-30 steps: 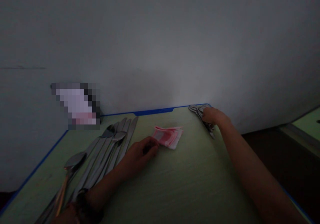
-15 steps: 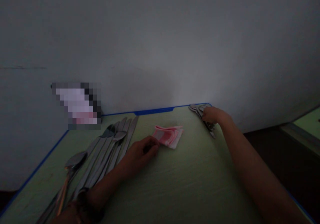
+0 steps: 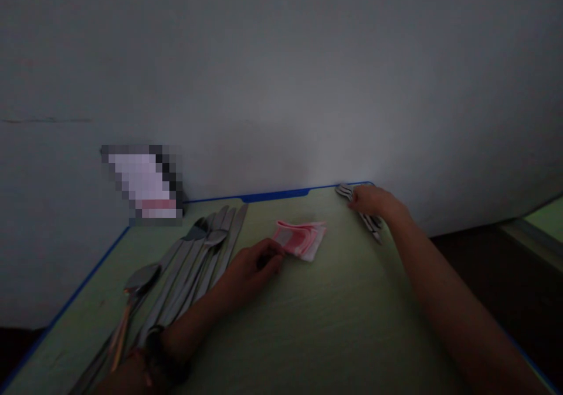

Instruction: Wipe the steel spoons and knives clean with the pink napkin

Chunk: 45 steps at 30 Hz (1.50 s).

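A folded pink-and-white cloth lies near the middle of the table. My left hand rests at its left edge, the fingers curled in and the fingertips touching the cloth. At the table's back right corner, my right hand reaches over a small bunch of forks. Its fingers are closed round them, and the forks' middle is hidden under the hand. The tines stick out at the far left side, with other metal ends showing below the palm.
Several knives and spoons lie in a slanted group on the left of the green table. A blurred-out upright object stands at the back left against the grey wall.
The fingers of my right hand have shifted slightly left on the forks, which look more closely bunched. My left hand and the cloth keep their places; the view has turned slightly.
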{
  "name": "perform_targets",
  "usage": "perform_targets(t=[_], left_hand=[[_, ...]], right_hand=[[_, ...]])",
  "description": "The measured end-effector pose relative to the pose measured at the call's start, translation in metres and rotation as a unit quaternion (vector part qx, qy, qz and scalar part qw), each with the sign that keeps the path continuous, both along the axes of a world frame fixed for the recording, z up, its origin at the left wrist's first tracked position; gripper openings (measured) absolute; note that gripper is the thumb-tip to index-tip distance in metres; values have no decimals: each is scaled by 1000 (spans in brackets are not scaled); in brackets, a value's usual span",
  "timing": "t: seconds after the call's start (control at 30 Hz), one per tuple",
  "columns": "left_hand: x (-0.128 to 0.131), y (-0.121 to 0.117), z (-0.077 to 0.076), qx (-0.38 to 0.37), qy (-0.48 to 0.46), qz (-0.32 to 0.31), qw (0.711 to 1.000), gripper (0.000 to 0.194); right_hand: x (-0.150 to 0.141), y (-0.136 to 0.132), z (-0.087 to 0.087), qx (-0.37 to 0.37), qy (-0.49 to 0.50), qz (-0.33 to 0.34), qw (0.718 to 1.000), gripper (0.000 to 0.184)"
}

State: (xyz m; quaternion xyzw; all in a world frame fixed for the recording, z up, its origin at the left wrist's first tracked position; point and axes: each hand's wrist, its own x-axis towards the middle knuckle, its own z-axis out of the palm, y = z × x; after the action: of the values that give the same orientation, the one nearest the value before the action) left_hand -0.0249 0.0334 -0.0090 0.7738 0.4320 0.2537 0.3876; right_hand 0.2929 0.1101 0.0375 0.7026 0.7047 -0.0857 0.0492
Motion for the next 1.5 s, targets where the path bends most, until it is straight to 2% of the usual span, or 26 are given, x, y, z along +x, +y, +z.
perform_targets(t=[0.07, 0.13, 0.27, 0.33, 0.47, 0.6, 0.7, 0.8, 0.93, 1.03, 1.13, 1.2, 1.33, 1.5], left_hand=[[0, -1, 0, 2, 1, -3, 1000, 15], [-1, -1, 0, 4, 2, -5, 1000, 15], [0, -3, 2, -2, 14, -24, 1000, 15], [0, -3, 3, 1, 24, -28, 999, 16], [-1, -1, 6, 1, 55, -42, 998, 15], [-7, 1, 9, -3, 75, -78, 994, 14], [-9, 1, 14, 4, 93, -101, 991, 15], [-9, 0, 22, 46, 146, -118, 981, 15], [-12, -1, 35, 132, 254, -92, 954, 20], [-23, 1, 49, 171, 356, -26, 918, 25], [-40, 5, 61, 165, 480, 67, 859, 30], [-50, 8, 65, 118, 526, 123, 833, 34], [-61, 14, 63, 22, 573, 117, 811, 42], [-62, 19, 53, 14, 579, 86, 810, 33]], right_hand=[[-14, -2, 1, 3, -32, 14, 999, 26], [-32, -6, 3, 32, -9, 52, 998, 26], [-68, -18, 6, 74, 143, 177, 971, 21], [-83, -23, 3, 92, 191, 200, 957, 20], [-106, -26, -23, 123, 218, 190, 949, 21], [-117, -26, -52, 156, 160, 191, 956, 26], [-117, -25, -60, 168, 158, 198, 953, 31], [-116, -22, -61, 178, 167, 203, 948, 37], [-113, -19, -59, 185, 212, 231, 932, 40], [-112, -20, -57, 169, 258, 276, 910, 34], [-112, -22, -58, 156, 260, 291, 907, 43], [-113, -21, -61, 156, 242, 269, 919, 37], [-115, -18, -65, 169, 219, 246, 929, 20], [-116, -18, -62, 174, 216, 253, 927, 22]])
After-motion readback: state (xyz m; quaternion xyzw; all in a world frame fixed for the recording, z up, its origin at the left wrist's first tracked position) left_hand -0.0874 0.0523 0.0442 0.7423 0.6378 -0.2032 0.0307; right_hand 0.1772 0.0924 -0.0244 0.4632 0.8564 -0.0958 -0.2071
